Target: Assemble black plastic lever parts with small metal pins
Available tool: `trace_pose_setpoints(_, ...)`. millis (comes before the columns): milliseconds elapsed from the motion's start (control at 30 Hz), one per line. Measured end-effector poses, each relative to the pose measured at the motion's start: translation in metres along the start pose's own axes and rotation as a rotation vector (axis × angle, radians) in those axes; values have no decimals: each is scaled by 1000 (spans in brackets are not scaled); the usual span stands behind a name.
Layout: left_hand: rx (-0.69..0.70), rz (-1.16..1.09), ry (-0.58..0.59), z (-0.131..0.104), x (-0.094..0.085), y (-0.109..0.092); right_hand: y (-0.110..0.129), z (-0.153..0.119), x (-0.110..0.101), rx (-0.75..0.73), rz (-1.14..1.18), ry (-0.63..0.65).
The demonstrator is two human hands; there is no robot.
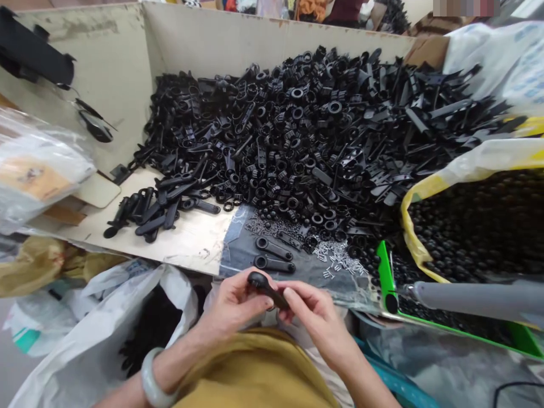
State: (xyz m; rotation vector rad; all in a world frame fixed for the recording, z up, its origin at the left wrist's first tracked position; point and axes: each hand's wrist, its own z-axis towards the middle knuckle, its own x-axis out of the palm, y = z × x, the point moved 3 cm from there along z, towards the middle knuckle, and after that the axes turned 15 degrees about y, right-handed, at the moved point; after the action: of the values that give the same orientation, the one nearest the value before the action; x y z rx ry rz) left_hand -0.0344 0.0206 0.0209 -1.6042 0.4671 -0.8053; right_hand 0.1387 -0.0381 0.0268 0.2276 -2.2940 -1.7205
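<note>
Between both hands, just in front of the table edge, is a black plastic handle-shaped part (267, 290) with a rounded knob end. My left hand (240, 297) wraps its fingers and thumb round the knob end. At the narrower end, my right hand (306, 303) pinches the part between thumb and fingers. Beyond them, two similar black handles (274, 264) with ring ends lie on the dark mat (238, 249). A scatter of small silver pins (338, 256) is on the mat to their right.
A large heap of black plastic parts (272, 130) fills the walled table. Assembled-looking handles (159, 209) lie at left. At right are a yellow-rimmed bag of black balls (480, 221), a green tray (386, 272) and a grey cylindrical tool (471, 299). A white sack (80, 345) hangs below left.
</note>
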Motion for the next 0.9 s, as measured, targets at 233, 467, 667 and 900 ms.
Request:
trace_pose_setpoints(233, 130, 677, -129, -3, -41, -23, 5, 3, -17, -279, -572, -213)
trace_pose_setpoints(467, 234, 1459, 10, 16, 0, -6, -1, 19, -20, -485, -1183, -340)
trace_pose_setpoints(667, 168, 1544, 70, 32, 12, 4, 9, 17, -31, -447, -1173, -239)
trace_pose_setpoints(900, 88, 1513, 121, 18, -2, -7, 22, 20, -24, -357, -1213, -125)
